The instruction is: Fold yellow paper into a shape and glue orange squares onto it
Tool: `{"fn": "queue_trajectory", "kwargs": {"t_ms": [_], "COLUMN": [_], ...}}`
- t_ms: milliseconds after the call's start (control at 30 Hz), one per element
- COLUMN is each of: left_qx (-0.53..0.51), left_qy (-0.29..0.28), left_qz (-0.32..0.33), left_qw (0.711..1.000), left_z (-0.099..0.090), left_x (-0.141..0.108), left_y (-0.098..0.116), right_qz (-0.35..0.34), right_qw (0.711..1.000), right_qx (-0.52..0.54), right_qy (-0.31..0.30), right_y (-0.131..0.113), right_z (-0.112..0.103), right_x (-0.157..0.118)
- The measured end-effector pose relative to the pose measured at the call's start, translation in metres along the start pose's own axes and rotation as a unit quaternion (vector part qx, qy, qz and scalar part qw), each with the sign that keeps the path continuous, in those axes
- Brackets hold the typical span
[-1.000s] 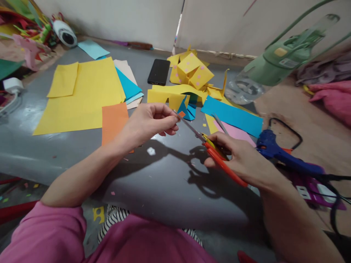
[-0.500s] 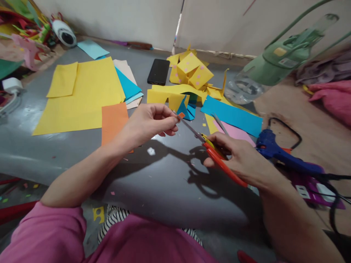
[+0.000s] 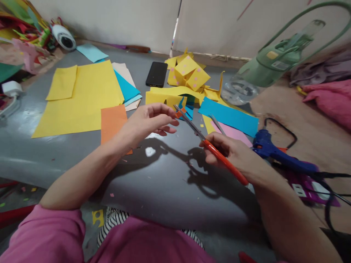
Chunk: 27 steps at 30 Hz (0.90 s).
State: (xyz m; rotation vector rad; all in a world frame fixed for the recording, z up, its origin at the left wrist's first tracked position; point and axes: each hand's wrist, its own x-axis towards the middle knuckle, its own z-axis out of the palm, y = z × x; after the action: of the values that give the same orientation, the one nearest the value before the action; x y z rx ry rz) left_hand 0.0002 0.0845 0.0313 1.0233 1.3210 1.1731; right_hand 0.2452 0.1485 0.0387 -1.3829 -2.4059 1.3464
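My right hand (image 3: 229, 155) grips a pair of scissors (image 3: 219, 157) by the red-orange handles, blades pointing up and left. At the blade tips is a small scrap of orange paper (image 3: 180, 113), lying across the metal. The thumb and index finger of my left hand (image 3: 155, 120) are at the scrap's left edge, pinching it as far as I can see; the other fingers are loosely curled. Below my left forearm lies a larger orange sheet (image 3: 113, 122), partly covered by it. Behind the blades stand a folded yellow paper strip (image 3: 170, 95) and folded blue paper (image 3: 189, 109).
Yellow sheets (image 3: 85, 106) cover the left of the grey table (image 3: 164, 190). At the back are a black phone (image 3: 157, 74) and dotted yellow paper shapes (image 3: 192, 73). To the right: a blue strip (image 3: 229, 116), pink paper (image 3: 233, 135), a blue glue gun (image 3: 274, 149) and a green bottle (image 3: 276, 65).
The scissor blades have closed and turned, their tips now crossing at the orange scrap. My left fingers have loosened slightly. The view has shifted a little.
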Motion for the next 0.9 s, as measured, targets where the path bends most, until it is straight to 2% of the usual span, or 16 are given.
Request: {"fn": "queue_trajectory", "kwargs": {"t_ms": [133,533,900], "left_qx": [0.007,0.020,0.015], "left_qy": [-0.015,0.001,0.013], "left_qz": [-0.004,0.023,0.000], "left_qw": [1.000,1.000,1.000], "left_z": [-0.0004,0.0019,0.0021], "left_x": [0.0007,-0.0010,0.0028], "left_y": [-0.0028,-0.0027,-0.0059], "right_qz": [0.003,0.008,0.010], "right_qw": [1.000,1.000,1.000], "right_qx": [-0.001,0.021,0.004], "right_qy": [-0.002,-0.019,-0.012], "right_y": [-0.0030,0.0019,-0.0046], "right_z": [0.0008,0.0034,0.0072], "right_x": [0.0000,-0.0001,-0.0005]}}
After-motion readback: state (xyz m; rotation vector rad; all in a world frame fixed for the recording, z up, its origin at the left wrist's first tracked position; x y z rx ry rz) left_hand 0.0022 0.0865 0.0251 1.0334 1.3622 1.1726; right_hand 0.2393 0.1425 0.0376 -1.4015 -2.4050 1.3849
